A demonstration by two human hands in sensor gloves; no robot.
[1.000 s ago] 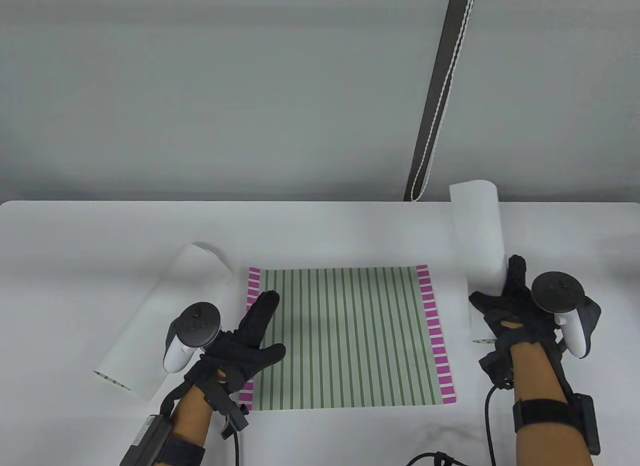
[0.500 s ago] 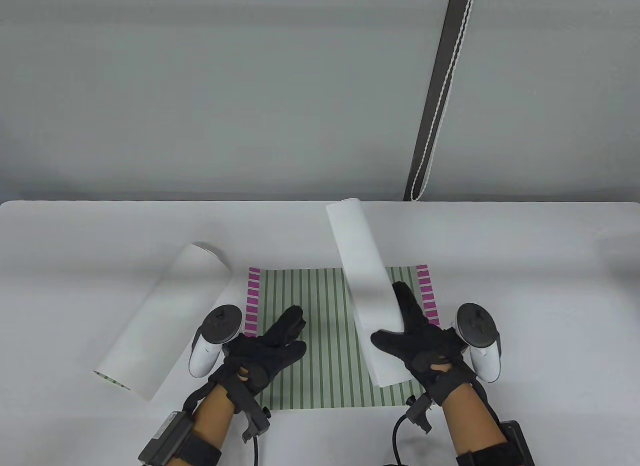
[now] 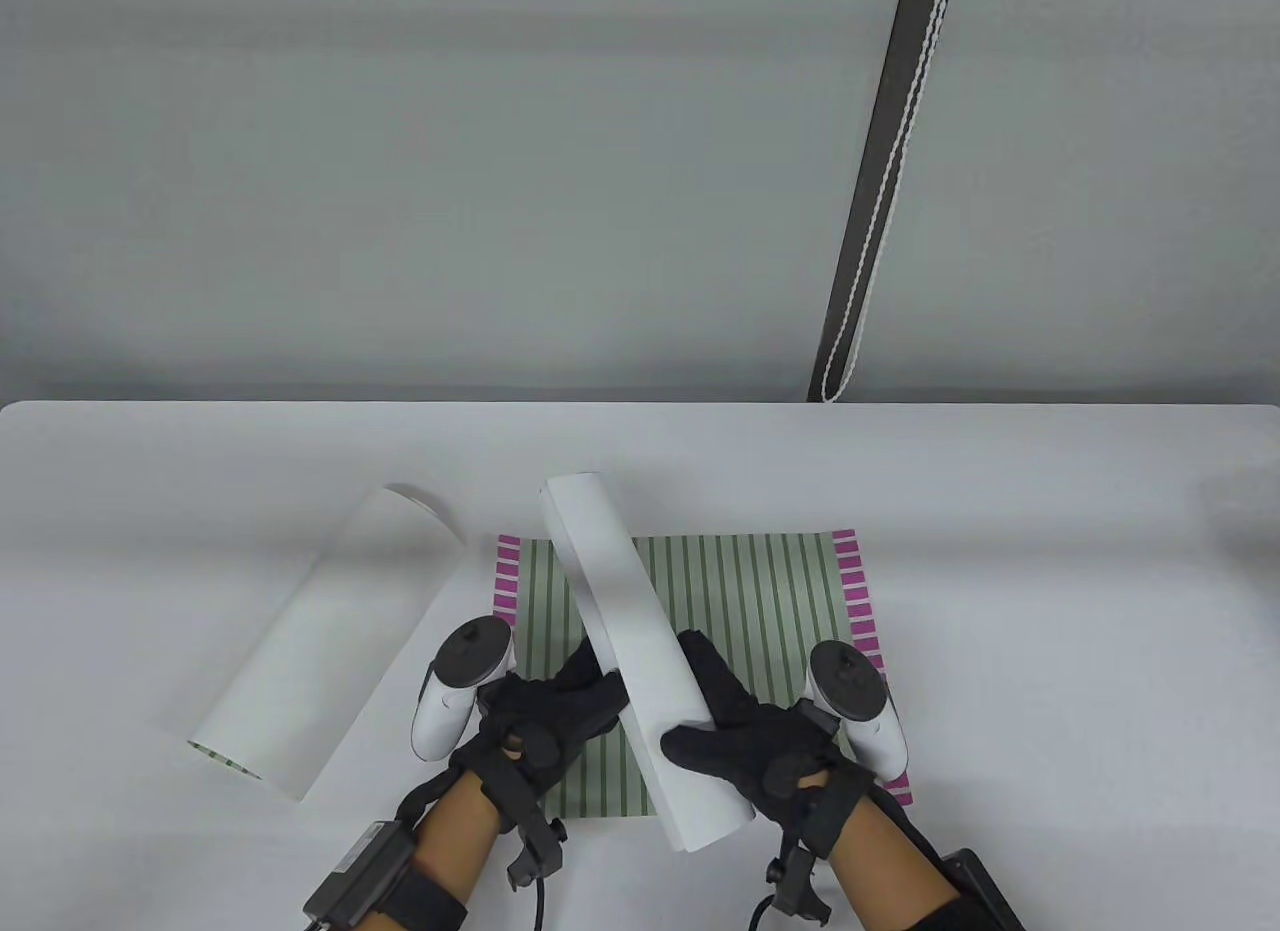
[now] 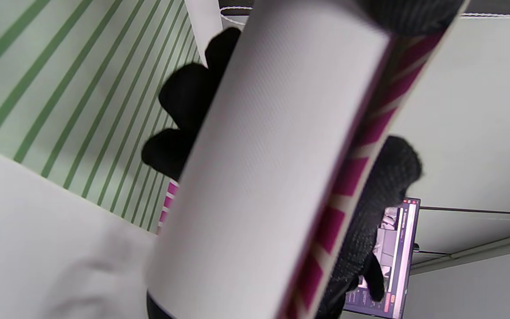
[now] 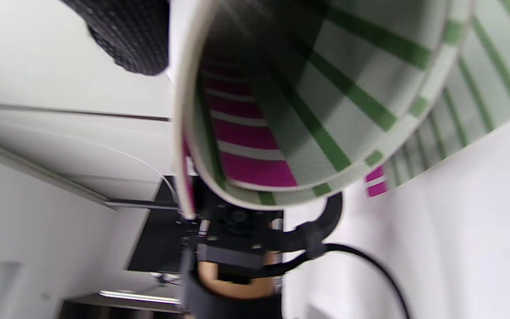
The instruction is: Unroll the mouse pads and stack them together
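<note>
White counter (image 3: pixel 1050 591), wide bare room along far edge and right side. Flat striped pad (image 3: pixel 760 591) near front edge, middle. Right grip (image 3: pixel 770 761) grasping rolled pad (image 3: pixel 640 661) slanted over flat one; left grip (image 3: pixel 545 716) touching it, fingers clenched or not unclear. Second roll (image 3: pixel 330 636) lying left.

Both gloved hands met near the scene's middle: the right hand (image 3: pixel 760 756) gripped a rolled pad (image 3: pixel 640 661) near its lower end, while the left hand (image 3: pixel 545 716) touched its left side, fingers extended.
</note>
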